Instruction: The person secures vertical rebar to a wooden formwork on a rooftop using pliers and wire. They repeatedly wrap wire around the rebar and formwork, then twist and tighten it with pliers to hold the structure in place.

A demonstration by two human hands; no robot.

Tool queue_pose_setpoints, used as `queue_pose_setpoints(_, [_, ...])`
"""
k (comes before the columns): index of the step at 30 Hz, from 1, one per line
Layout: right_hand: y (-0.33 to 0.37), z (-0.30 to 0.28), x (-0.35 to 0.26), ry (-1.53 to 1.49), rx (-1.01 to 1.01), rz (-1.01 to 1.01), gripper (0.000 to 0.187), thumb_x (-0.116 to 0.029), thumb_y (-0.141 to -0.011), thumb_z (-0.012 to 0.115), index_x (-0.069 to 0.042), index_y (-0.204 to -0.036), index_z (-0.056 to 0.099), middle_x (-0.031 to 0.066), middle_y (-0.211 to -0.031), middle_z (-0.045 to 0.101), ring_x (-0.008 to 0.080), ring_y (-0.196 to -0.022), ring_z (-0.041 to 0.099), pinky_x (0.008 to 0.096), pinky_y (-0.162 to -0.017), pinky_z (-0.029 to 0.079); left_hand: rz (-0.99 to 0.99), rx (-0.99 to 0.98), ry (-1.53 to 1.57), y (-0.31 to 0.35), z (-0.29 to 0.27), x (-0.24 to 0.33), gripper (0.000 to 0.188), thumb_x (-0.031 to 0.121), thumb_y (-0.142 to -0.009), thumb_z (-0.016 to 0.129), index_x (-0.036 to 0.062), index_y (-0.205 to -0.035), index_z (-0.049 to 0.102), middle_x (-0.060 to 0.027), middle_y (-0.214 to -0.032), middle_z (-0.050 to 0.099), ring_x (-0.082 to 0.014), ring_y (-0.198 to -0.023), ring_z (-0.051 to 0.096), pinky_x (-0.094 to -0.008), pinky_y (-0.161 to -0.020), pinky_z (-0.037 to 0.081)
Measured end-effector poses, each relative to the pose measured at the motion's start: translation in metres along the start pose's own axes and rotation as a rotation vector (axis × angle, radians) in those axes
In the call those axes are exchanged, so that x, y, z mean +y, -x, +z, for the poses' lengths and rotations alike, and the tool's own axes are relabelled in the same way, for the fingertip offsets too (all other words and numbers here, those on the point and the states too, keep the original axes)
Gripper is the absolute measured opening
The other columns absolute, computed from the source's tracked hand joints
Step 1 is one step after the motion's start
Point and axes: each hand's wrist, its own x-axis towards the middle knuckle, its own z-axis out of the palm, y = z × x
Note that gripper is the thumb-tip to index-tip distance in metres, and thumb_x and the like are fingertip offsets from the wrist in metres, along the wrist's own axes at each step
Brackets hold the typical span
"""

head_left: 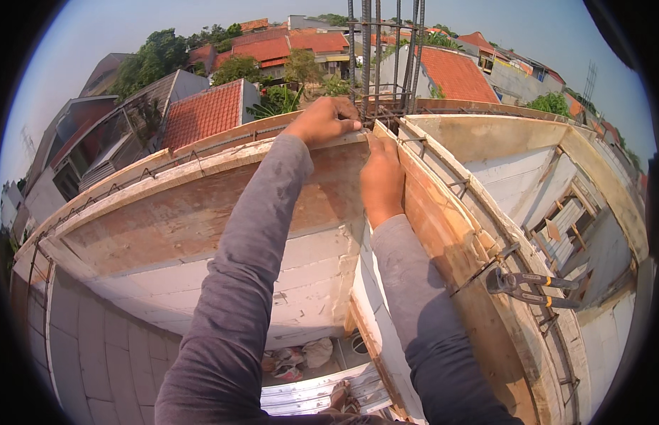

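My left hand (324, 122) is at the top edge of the left wooden formwork board (223, 191), close to the corner. Its fingers are curled, and its thumb and fingertips come together; whatever they pinch is too small to tell. Just below and to the right, my right hand (383, 180) is closed at the inside corner, against the right formwork board (443, 219). What its fingers hold is hidden. Behind both hands rises a column of steel rebar (377, 64) with tie rings. A pair of pincers (531, 287) with dark and yellow handles lies across the right formwork.
Thin rebar with stirrups runs between the form boards on both sides. White block walls (301, 269) stand beneath. Down below are a pale ribbed plank (326, 393), where my foot (340, 397) stands, and some crumpled sacks (317, 352). Tiled-roof houses (202, 113) lie beyond.
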Motion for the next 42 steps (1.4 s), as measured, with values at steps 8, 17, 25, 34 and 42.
queue_pose_setpoints(8, [-0.007, 0.01, 0.003, 0.113, -0.068, -0.009, 0.023, -0.006, -0.098, 0.055, 0.003, -0.119, 0.059, 0.0234, -0.111, 0.065, 0.0415, -0.094, 0.073, 0.0456, -0.078, 0.063, 0.071, 0.003, -0.4, 0.023, 0.002, 0.013, 0.048, 0.03, -0.082, 0.086, 0.0098, -0.125, 0.078, -0.0295, -0.143, 0.061, -0.0448, -0.134, 0.058, -0.0458, -0.113, 0.045])
queue_pose_setpoints(17, [-0.011, 0.023, -0.003, 0.095, 0.005, 0.16, 0.023, -0.007, -0.101, 0.049, -0.001, -0.123, 0.047, 0.0242, -0.095, 0.071, 0.0422, -0.081, 0.075, 0.0486, -0.07, 0.063, 0.065, 0.024, -0.425, 0.024, 0.006, 0.013, 0.051, 0.024, -0.077, 0.087, 0.009, -0.125, 0.078, -0.0283, -0.141, 0.063, -0.0407, -0.129, 0.062, -0.0436, -0.112, 0.047])
queue_pose_setpoints(25, [0.006, 0.056, 0.002, -0.093, 0.263, 0.242, 0.023, -0.016, -0.103, 0.057, -0.016, -0.126, 0.056, 0.0225, -0.085, 0.074, 0.0433, -0.079, 0.074, 0.0535, -0.065, 0.059, -0.046, -0.085, -0.353, 0.017, -0.002, 0.026, 0.07, 0.022, -0.074, 0.09, -0.014, -0.128, 0.064, -0.0262, -0.13, 0.071, -0.0379, -0.117, 0.07, -0.0394, -0.104, 0.052])
queue_pose_setpoints(34, [0.001, 0.08, -0.003, -0.201, 0.45, 0.345, 0.017, -0.018, -0.102, 0.061, -0.015, -0.117, 0.069, 0.0206, -0.094, 0.076, 0.0415, -0.084, 0.074, 0.0529, -0.068, 0.058, 0.113, 0.029, -0.399, 0.019, 0.007, -0.006, 0.053, 0.026, -0.077, 0.087, 0.0059, -0.125, 0.077, -0.0174, -0.124, 0.071, -0.0364, -0.109, 0.069, -0.0422, -0.099, 0.054])
queue_pose_setpoints(42, [0.001, 0.07, -0.016, -0.34, 0.403, 0.491, 0.025, -0.014, -0.094, 0.064, 0.002, -0.108, 0.077, 0.0249, -0.091, 0.076, 0.0428, -0.082, 0.074, 0.0488, -0.074, 0.059, 0.085, -0.041, -0.456, 0.014, 0.005, 0.009, 0.059, 0.03, -0.076, 0.085, 0.0093, -0.13, 0.076, -0.0234, -0.146, 0.062, -0.0397, -0.131, 0.062, -0.0429, -0.113, 0.048])
